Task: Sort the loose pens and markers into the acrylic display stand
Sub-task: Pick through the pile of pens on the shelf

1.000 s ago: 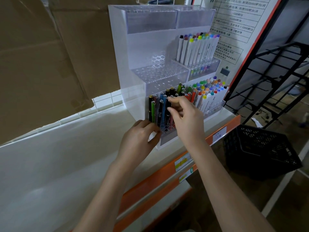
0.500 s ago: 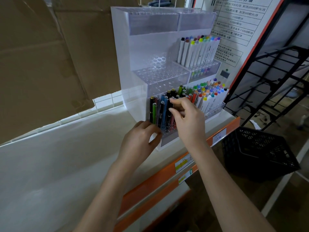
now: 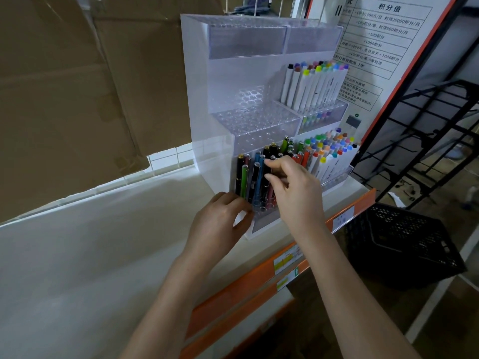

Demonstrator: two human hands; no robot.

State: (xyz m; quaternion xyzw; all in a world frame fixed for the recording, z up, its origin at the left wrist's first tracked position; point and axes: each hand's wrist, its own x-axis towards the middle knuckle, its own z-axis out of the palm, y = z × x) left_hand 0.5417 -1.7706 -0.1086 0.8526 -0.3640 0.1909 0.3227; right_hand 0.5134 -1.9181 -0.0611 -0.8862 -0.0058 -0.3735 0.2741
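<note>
To the far left of both hands, brown corrugated cardboard sheets lean against the wall above a strip of white tiles. Below them lies the white shelf surface, with an orange price rail along its front edge.

The left hand rests at the bottom left corner of the clear tiered acrylic display stand, its fingers loosely curled against the front wall of the lowest tier; whether they pinch anything cannot be told. Just above those fingers stand the slim metal-capped pens in black, green, blue and pink, upright in the lowest left compartment.

The right hand is just beside the left, raised in front of the same compartment. Its fingers are curled and drawn together at the tops of the pens, seemingly pinching one, though the pen itself is hidden behind the hand.

Above the right fingers, the middle left tier of round holes holds nothing. To the right of those fingers, white-barrelled markers with coloured caps fill the lowest right compartment, and a second row of white markers stands in the tier above.

Further right stands a white printed sign with an orange edge, then a black wire rack. Below right of the hands, a black perforated plastic crate sits on the floor.
</note>
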